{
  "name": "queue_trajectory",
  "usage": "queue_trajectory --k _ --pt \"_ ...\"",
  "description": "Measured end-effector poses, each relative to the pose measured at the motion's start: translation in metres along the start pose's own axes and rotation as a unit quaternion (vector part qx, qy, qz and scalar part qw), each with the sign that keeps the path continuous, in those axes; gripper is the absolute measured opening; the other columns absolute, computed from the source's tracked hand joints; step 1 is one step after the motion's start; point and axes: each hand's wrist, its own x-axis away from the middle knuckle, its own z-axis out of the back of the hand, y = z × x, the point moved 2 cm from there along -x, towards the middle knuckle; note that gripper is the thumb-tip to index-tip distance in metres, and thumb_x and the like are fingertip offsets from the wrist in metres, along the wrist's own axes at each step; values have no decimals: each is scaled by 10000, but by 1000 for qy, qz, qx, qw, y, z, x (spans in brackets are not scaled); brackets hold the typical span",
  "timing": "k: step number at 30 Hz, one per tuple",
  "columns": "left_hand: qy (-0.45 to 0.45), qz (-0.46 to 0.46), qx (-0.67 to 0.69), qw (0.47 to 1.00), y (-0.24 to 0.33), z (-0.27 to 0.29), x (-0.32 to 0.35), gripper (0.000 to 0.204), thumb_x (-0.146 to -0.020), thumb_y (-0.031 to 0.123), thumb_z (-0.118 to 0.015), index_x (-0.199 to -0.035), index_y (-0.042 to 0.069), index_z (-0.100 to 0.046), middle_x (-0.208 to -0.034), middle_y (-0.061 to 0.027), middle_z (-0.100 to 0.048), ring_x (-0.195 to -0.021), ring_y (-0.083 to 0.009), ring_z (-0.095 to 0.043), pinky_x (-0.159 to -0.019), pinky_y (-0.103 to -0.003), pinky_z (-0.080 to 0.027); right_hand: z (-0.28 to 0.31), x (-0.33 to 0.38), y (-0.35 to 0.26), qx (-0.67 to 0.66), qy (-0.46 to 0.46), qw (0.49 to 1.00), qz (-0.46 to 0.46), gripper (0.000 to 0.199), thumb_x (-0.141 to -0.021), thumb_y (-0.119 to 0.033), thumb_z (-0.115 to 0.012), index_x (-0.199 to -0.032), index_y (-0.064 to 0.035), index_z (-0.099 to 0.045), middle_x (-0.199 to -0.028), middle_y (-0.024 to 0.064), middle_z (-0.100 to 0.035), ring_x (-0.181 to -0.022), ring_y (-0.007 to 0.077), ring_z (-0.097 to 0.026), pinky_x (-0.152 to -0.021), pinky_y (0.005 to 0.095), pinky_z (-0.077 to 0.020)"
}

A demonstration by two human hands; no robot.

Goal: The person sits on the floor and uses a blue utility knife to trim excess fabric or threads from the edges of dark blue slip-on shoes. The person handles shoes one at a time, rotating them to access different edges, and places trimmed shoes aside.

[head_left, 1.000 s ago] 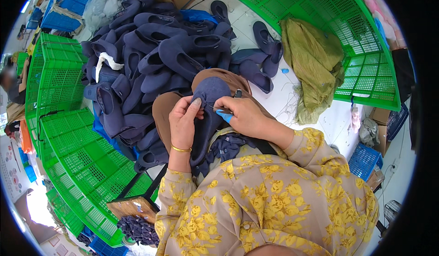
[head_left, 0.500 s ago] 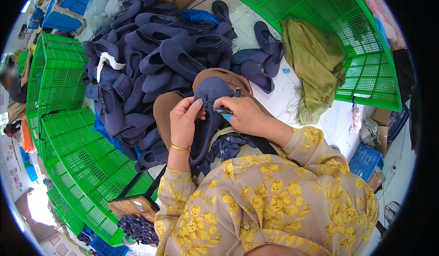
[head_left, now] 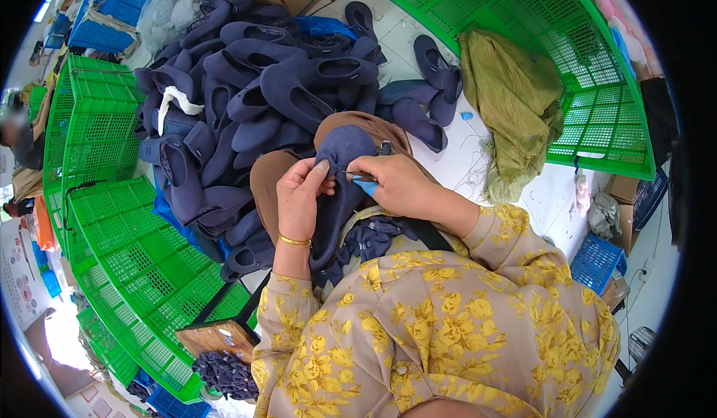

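A navy fabric slipper lies across my lap, toe pointing away from me. My left hand, a gold bangle at its wrist, pinches the slipper at the front edge of its opening, thumb on top. My right hand is closed around small dark thread snips with blue on the handle. Their thin tip points left, at the slipper edge beside my left fingertips. Whether the tip touches the fabric or a thread is too small to tell. On my lap, bunched navy cloth sits below my right hand.
A large heap of navy slippers spreads ahead and left, with several more slippers on the white floor to the right. Green plastic crates stand left, and another green crate far right, by an olive cloth. A wooden board is near my left elbow.
My right hand has turned slightly, and the snips' handles look closer together. The slipper and my left hand have stayed almost still.
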Motion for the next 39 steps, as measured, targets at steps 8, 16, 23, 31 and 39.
queue_trajectory --k 8,16,23,31,39 --pt "-5 40 -7 999 4 0 -2 163 -928 127 -628 -996 -17 -661 -785 -30 -651 -652 -82 -592 -624 -209 -492 -9 3 14 30 16 998 47 280 -782 -17 -611 -1054 -72 -579 -912 157 -680 -847 354 -654 -706 443 -504" --pt "-5 98 20 995 8 -3 -4 124 -920 118 -627 -938 -4 -649 -764 -48 -655 -624 -103 -603 -600 -224 -508 -19 3 14 74 65 993 65 362 -724 25 -625 -1060 -93 -561 -878 128 -680 -787 332 -661 -662 421 -511" --pt "-6 105 52 993 5 -1 -6 98 -917 105 -622 -913 8 -640 -756 -58 -659 -612 -116 -608 -589 -236 -514 -17 4 3 96 80 991 43 361 -727 27 -630 -1056 -82 -528 -832 125 -663 -773 321 -662 -636 418 -507" --pt "0 111 60 992 8 -4 -3 92 -918 99 -617 -932 11 -636 -761 -60 -659 -614 -119 -610 -589 -234 -514 -24 3 -3 56 78 994 -44 325 -773 36 -571 -1065 -68 -475 -820 184 -641 -770 387 -645 -655 464 -498" --pt "-18 78 70 994 3 -5 -1 87 -926 70 -600 -936 -5 -642 -773 -58 -661 -627 -112 -618 -604 -224 -523 -28 -14 -14 30 105 994 -8 340 -840 -28 -563 -1137 -55 -398 -809 221 -646 -744 411 -645 -619 496 -490"
